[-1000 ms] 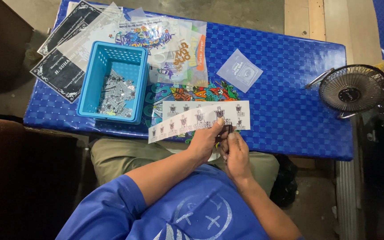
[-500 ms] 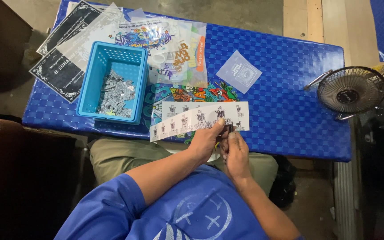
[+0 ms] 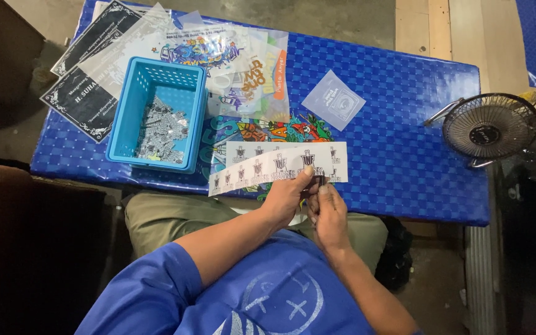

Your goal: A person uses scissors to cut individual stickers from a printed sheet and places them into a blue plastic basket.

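At the near edge of the blue table (image 3: 404, 155), the left hand (image 3: 285, 200) pinches the near edge of a long white sticker sheet (image 3: 280, 166), thumb on top beside one of the dark printed emblems. The right hand (image 3: 329, 214) is closed just beside it, fingertips meeting the left hand's at the sheet's near right corner; it seems to nip a small dark piece there, perhaps a peeled sticker, though the view is too small to be sure.

The sheet lies half on the table and half over the edge, bending upward at its left end, so it looks thin, light and floppy. It would likely crease if squeezed mid-span; the sensible hold is at an edge or corner, with a fingernail working under a cut outline.

To the far left stands a light blue plastic basket (image 3: 133, 108) holding a heap of small black-and-white cutouts. Beyond it lie clear bags of colourful printed sheets (image 3: 237, 59) and black cards (image 3: 82, 99). A small clear packet (image 3: 333, 99) rests mid-table, and a small black fan (image 3: 490, 129) sits at the right end.
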